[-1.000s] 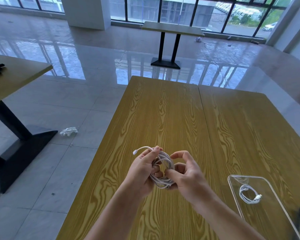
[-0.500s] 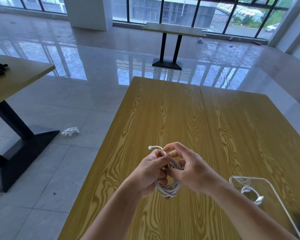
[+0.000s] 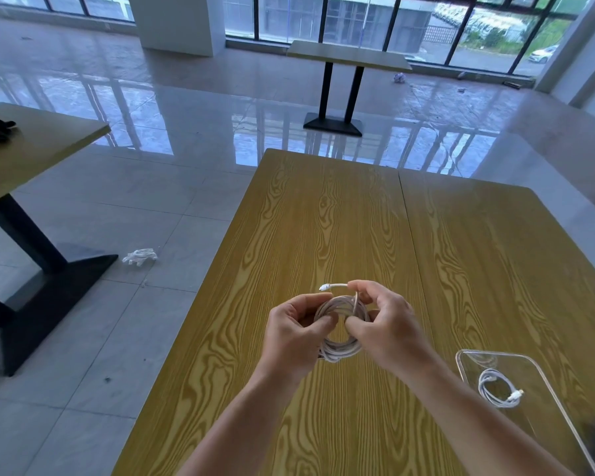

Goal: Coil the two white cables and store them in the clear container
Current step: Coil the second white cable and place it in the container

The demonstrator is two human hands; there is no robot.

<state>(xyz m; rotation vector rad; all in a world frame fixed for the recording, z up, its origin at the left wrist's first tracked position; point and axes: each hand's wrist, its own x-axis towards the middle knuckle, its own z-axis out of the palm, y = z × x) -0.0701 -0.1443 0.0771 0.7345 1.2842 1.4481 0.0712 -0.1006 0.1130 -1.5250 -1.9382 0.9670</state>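
Note:
A white cable [image 3: 337, 348], wound into a round coil, hangs above the wooden table [image 3: 323, 218] between both hands. My left hand [image 3: 292, 334] grips the coil's left side. My right hand [image 3: 389, 324] pinches the loose end near the coil's top, and the white plug sticks out to the left of its fingers. At the lower right lies the clear container [image 3: 543, 376], flat on the table. Inside it rests a second white cable [image 3: 497, 389], coiled small with its plug at the right.
The table's left edge runs close to my left arm, with tiled floor beyond. A crumpled white scrap [image 3: 140, 256] lies on the floor. Another table [image 3: 31, 146] stands at the left and a third table [image 3: 347, 56] at the back.
The loose end has gone from sticking out at the left hand to being pinched by the right hand over the coil. The coil now faces me as an open ring.

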